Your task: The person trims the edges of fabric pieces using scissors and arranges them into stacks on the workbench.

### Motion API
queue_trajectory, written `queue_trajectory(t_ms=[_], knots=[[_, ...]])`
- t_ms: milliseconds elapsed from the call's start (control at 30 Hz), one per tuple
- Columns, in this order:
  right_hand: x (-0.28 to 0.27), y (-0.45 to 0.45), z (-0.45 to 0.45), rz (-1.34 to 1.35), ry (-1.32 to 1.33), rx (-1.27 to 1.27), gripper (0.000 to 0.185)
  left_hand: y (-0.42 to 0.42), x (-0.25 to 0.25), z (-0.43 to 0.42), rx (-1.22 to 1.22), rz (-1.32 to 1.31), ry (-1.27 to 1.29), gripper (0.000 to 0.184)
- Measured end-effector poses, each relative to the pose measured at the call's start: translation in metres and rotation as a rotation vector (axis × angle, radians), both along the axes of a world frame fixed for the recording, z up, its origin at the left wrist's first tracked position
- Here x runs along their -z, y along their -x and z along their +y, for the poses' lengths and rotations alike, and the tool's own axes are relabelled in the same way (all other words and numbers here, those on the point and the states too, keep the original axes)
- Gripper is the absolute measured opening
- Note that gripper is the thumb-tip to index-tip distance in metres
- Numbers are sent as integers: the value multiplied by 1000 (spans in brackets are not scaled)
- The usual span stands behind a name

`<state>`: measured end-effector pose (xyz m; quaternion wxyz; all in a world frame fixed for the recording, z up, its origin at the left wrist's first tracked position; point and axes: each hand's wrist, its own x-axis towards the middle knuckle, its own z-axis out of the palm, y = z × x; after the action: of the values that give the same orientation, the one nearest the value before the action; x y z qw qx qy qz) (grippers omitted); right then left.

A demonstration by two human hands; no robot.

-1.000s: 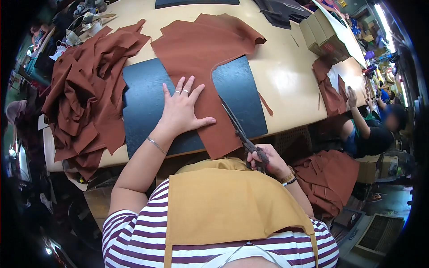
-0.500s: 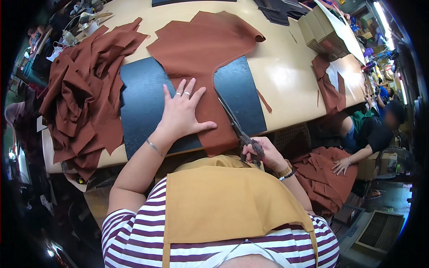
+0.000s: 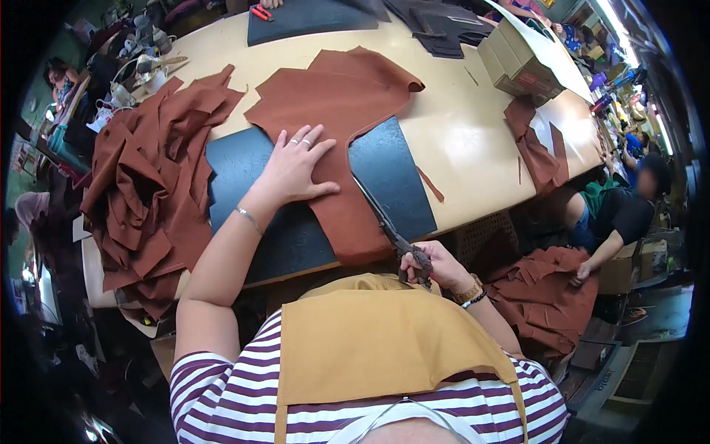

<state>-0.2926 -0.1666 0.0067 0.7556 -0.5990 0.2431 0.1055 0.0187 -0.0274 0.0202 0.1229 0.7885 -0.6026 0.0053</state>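
Observation:
Spread fingers of my left hand [image 3: 297,169] press flat on a brown leather-like sheet [image 3: 318,96], holding nothing. The sheet lies over a dark board [image 3: 244,170] and reaches the table's near edge. My right hand [image 3: 435,265] is wrapped round the handles of large scissors [image 3: 390,231], whose handles look wrapped in dark material. The blades point up and left, along the right edge of the sheet's narrow part. How far apart the blades are is hard to tell.
A heap of brown pieces [image 3: 140,185] covers the table's left side. Cardboard boxes [image 3: 518,59] stand at the back right. A thin brown strip [image 3: 430,184] lies right of the board. At right, a co-worker's hand [image 3: 582,272] touches another brown pile [image 3: 547,296].
The view has shifted, showing more of the table's far side. My left hand has moved slightly left on the sheet. The co-worker's hand has come down from the table to the brown pile.

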Motion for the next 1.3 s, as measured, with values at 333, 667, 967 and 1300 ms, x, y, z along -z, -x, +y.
queue_trajectory(t_ms=[333,667,967,1300], knots=[[-9,-15,1,-22,-3,10,29,1,7,2,-22,65,-106,98],[3,-11,-7,-16,11,-47,29,6,19,5,-3,54,-79,101],[-4,-4,-2,-45,-33,-18,24,27,17,11,-111,49,-86,102],[0,0,3,-44,-70,18,25,53,14,15,-179,44,-119,100]])
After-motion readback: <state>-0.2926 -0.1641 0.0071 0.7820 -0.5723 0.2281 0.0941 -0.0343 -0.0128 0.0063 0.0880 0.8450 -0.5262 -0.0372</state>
